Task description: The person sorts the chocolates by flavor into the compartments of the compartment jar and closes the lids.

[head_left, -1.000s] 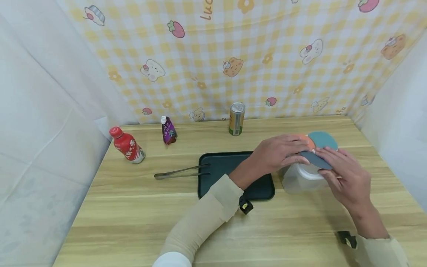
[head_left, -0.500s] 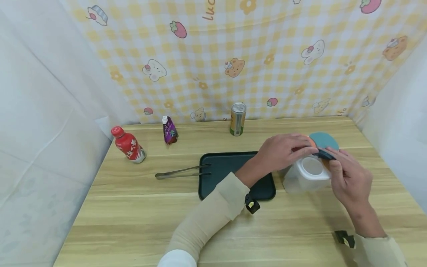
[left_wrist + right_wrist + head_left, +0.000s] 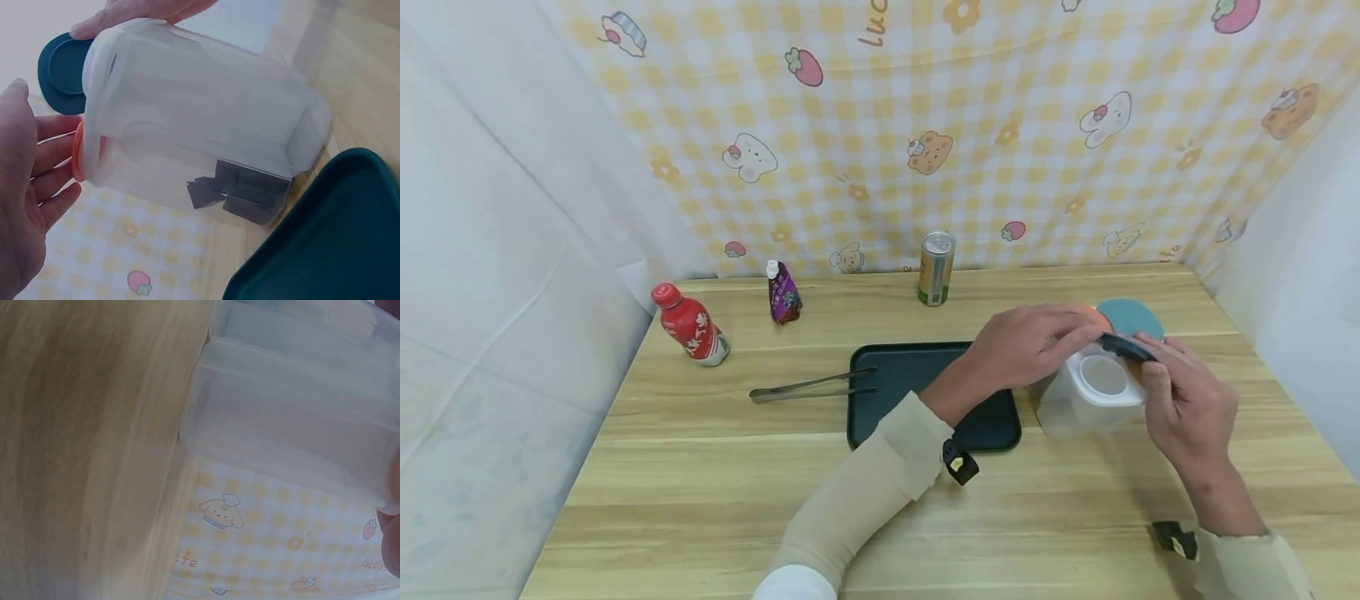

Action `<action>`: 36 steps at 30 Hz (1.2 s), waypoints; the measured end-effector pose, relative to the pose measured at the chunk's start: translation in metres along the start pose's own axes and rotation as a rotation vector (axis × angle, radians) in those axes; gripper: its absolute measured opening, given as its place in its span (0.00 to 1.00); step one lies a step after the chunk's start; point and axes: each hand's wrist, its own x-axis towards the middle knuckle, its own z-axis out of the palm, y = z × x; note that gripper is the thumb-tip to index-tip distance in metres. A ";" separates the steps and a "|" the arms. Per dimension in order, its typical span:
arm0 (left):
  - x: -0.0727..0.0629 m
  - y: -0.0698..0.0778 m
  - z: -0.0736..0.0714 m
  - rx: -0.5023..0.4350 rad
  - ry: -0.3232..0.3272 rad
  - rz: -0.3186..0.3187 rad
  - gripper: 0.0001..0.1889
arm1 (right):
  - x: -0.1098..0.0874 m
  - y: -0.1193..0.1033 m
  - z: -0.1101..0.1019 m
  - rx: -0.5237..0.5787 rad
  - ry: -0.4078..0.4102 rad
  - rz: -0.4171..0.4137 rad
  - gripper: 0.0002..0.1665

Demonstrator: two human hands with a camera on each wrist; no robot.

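Note:
A clear plastic storage container (image 3: 1086, 414) with coloured flip lids stands on the table at the right. Its dark blue lid (image 3: 1126, 347) is raised over a round white-rimmed opening; the orange lid (image 3: 1095, 316) and teal lid (image 3: 1131, 317) lie beyond. My left hand (image 3: 1026, 343) reaches over the container, its relaxed fingers touching the orange lid's edge in the left wrist view. My right hand (image 3: 1191, 408) holds the raised lid's right end, thumb in front at the rim. A dark angular piece (image 3: 244, 190) shows low through the clear wall.
Left of the container, a dark green tray (image 3: 887, 417) has metal tongs (image 3: 797, 388) across its left rim. A red bottle (image 3: 688, 323), a purple spouted pouch (image 3: 784, 296) and a drink can (image 3: 936, 271) stand further back, before a patterned curtain (image 3: 850, 125).
The dark blue lid has tipped upright from lying slanted over the opening, exposing it. My left thumb has come off that lid; my right hand has stayed at its end.

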 end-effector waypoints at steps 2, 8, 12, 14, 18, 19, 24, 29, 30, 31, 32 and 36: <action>-0.008 -0.002 -0.002 0.017 0.066 0.018 0.19 | -0.002 0.003 0.000 0.003 0.000 -0.001 0.36; -0.040 -0.017 -0.015 0.097 0.257 0.093 0.20 | -0.005 0.009 -0.001 0.015 -0.013 0.007 0.34; -0.066 -0.029 -0.030 0.182 0.223 0.052 0.19 | -0.006 0.008 -0.001 0.015 -0.014 0.011 0.34; -0.081 -0.035 -0.038 0.247 0.179 0.024 0.19 | -0.005 0.008 -0.001 0.016 -0.011 0.010 0.34; -0.113 -0.049 -0.054 0.367 0.109 -0.008 0.17 | -0.005 0.008 0.000 0.031 -0.005 0.007 0.35; -0.121 -0.053 -0.058 0.394 0.102 -0.016 0.17 | -0.004 0.008 0.000 0.034 -0.004 0.007 0.35; -0.161 -0.069 -0.077 0.471 0.089 -0.095 0.17 | -0.003 0.007 0.001 0.051 0.008 0.010 0.36; -0.200 -0.078 -0.092 0.492 0.078 -0.196 0.19 | -0.003 0.007 0.002 0.062 0.020 0.015 0.35; -0.208 -0.080 -0.094 0.496 0.070 -0.216 0.20 | -0.003 0.007 0.002 0.060 0.019 0.016 0.35; -0.214 -0.082 -0.096 0.494 0.055 -0.238 0.21 | -0.004 0.007 0.002 0.060 0.021 0.016 0.35; -0.221 -0.084 -0.098 0.496 0.038 -0.259 0.22 | -0.004 0.008 0.002 0.057 0.018 0.017 0.35; -0.243 -0.092 -0.102 0.463 -0.039 -0.338 0.26 | -0.005 0.010 0.002 0.054 0.013 0.020 0.35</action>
